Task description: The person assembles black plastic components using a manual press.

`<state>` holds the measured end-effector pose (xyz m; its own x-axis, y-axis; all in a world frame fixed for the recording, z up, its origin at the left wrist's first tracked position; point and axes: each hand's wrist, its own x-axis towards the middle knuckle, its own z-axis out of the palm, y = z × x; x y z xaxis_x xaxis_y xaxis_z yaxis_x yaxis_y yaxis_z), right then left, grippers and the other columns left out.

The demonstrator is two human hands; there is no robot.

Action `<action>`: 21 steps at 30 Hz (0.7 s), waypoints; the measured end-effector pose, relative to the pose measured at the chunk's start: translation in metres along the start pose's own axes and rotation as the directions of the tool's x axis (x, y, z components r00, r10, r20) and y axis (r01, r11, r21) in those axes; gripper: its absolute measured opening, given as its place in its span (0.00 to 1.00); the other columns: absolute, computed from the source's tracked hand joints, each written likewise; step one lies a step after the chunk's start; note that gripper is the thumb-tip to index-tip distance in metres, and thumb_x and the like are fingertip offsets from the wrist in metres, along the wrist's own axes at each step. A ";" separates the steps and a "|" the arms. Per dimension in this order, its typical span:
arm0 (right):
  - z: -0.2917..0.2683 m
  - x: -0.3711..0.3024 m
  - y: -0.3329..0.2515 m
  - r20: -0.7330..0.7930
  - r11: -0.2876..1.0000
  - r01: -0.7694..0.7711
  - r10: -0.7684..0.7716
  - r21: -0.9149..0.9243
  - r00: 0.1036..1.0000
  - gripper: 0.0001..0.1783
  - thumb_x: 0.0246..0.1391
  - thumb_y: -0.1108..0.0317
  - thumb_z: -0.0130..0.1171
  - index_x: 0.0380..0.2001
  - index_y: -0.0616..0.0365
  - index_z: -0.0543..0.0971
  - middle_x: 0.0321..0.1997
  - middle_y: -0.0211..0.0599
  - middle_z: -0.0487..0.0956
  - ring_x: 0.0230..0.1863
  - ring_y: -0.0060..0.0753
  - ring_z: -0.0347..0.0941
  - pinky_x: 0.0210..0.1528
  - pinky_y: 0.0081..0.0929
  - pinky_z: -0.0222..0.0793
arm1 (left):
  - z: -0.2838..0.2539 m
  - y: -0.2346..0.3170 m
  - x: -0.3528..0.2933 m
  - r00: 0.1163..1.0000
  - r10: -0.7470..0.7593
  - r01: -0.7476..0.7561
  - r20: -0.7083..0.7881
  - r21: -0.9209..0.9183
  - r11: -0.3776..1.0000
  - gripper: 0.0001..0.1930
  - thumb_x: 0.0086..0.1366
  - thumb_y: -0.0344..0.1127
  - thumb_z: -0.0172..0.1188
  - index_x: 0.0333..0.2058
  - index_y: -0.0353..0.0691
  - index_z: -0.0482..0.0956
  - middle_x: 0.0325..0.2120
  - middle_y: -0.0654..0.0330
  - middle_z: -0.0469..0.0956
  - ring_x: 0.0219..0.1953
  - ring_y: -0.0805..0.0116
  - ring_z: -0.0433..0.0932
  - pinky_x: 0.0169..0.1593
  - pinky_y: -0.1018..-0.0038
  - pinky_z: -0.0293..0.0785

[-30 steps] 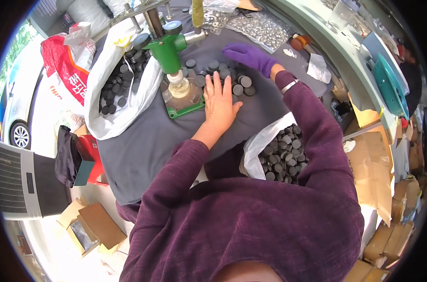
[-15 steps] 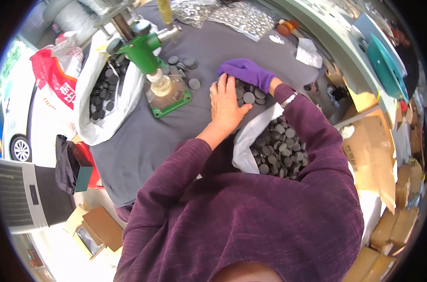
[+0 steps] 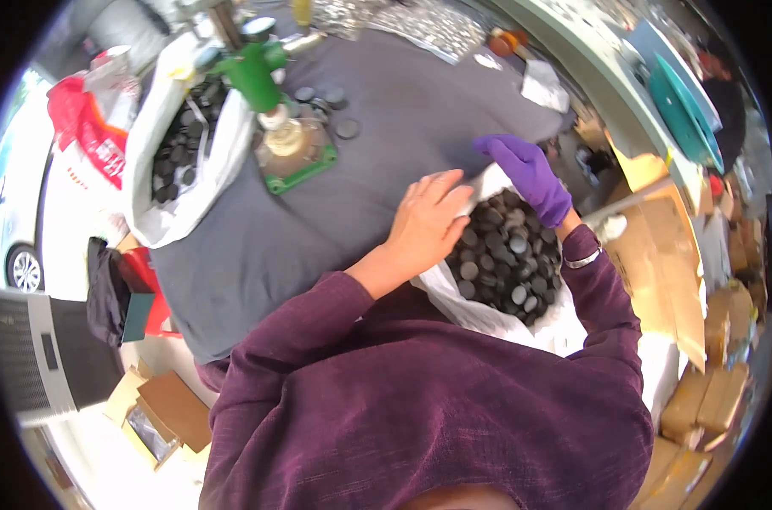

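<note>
A white bag [image 3: 486, 321] at the table's right front edge is full of dark round discs [image 3: 492, 259]. My bare left hand [image 3: 428, 219] is at the bag's left rim, fingers stretched toward the discs and nothing visible in its grip. Over the bag's far right side is my right hand [image 3: 532, 180] in a purple glove; its fingers extend to the left, and its palm is hidden. Farther left stands a green hand press [image 3: 254, 78] with a round pale die above its base. Several loose discs [image 3: 336, 99] lie beside it on the grey cloth [image 3: 369, 136].
Another white bag of dark discs [image 3: 178, 157] sits left of the press. Clear bags of small shiny parts [image 3: 428, 30] lie at the back. A pale ledge [image 3: 603, 106] and cardboard [image 3: 658, 263] border the right side. An open carton [image 3: 175, 408] is on the floor at left.
Both hands have moved from the disc pile on the cloth to the bag. That pile is gone from the cloth, and the bag's mouth is wider in view.
</note>
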<state>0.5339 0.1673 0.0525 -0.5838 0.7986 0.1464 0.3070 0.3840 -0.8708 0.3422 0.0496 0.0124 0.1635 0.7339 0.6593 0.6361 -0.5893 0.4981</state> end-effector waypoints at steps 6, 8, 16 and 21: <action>0.083 0.109 -0.055 0.141 0.936 0.350 -0.343 -0.028 0.929 0.18 0.59 0.62 0.54 0.49 0.59 0.77 0.52 0.40 0.76 0.55 0.32 0.70 0.57 0.28 0.64 | -0.077 -0.051 -0.044 0.958 -0.225 0.268 -0.178 0.279 0.922 0.15 0.51 0.27 0.61 0.40 0.37 0.76 0.38 0.54 0.75 0.40 0.51 0.74 0.42 0.61 0.73; 0.115 0.158 -0.053 0.300 0.758 0.589 -0.514 -0.279 0.804 0.22 0.57 0.57 0.56 0.52 0.57 0.76 0.57 0.43 0.73 0.58 0.39 0.68 0.60 0.30 0.63 | -0.082 -0.058 -0.054 0.952 -0.218 0.277 -0.213 0.307 0.911 0.14 0.51 0.26 0.61 0.39 0.37 0.76 0.37 0.53 0.75 0.39 0.51 0.74 0.40 0.61 0.73; 0.178 0.255 -0.040 0.505 0.884 0.455 -0.345 -0.109 0.791 0.24 0.55 0.49 0.55 0.48 0.54 0.78 0.52 0.44 0.76 0.54 0.44 0.71 0.58 0.34 0.64 | -0.082 -0.059 -0.049 0.919 -0.300 0.357 -0.255 0.222 0.907 0.13 0.50 0.25 0.61 0.38 0.36 0.77 0.37 0.53 0.75 0.39 0.51 0.75 0.39 0.62 0.74; 0.163 0.239 -0.017 0.555 0.868 0.483 -0.348 -0.114 0.755 0.22 0.54 0.52 0.57 0.45 0.55 0.79 0.48 0.43 0.78 0.49 0.40 0.74 0.53 0.32 0.67 | -0.085 -0.067 -0.048 0.909 -0.311 0.370 -0.277 0.192 0.909 0.14 0.50 0.24 0.61 0.38 0.36 0.77 0.37 0.53 0.76 0.39 0.51 0.75 0.41 0.62 0.73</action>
<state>0.2666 0.2758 0.0260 -0.9651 0.2124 0.1531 0.0697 0.7720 -0.6318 0.2271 0.0248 -0.0048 -0.2579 0.7571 0.6002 0.7838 -0.1993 0.5882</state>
